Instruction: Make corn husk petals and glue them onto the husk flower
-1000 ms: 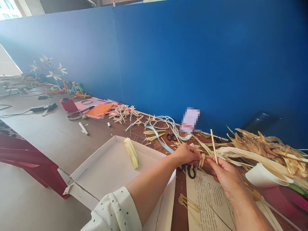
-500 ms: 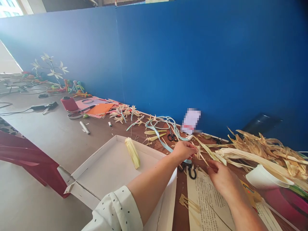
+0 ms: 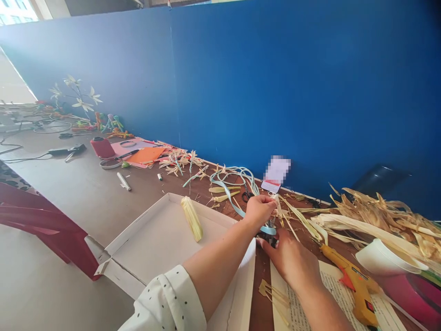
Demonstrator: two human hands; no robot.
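Note:
My left hand [image 3: 260, 209] is closed in a pinch on a pale corn husk strip [image 3: 278, 208] above the cluttered brown table. Just below it, my right hand [image 3: 294, 257] has its fingers around the dark handles of a pair of scissors [image 3: 268, 236], which it largely hides. A light blue ribbon [image 3: 268, 229] crosses by the scissors. Under my right wrist lies a printed sheet [image 3: 330, 280]. To the left, a shallow white box lid [image 3: 148, 246] holds a yellow-green corn husk bundle [image 3: 192, 219].
A yellow glue gun [image 3: 354, 280] lies right of my right hand. Beyond it are a white cup [image 3: 387, 258], a magenta container [image 3: 413, 294] and dry husks [image 3: 382, 211]. A blue partition [image 3: 275, 82] borders the table's back. Husk flowers [image 3: 182, 161] lie further left.
My right hand has moved left and down, from the thin pale strip to the scissors. The glue gun shows more fully. My left hand stays nearly in place, still pinching husk.

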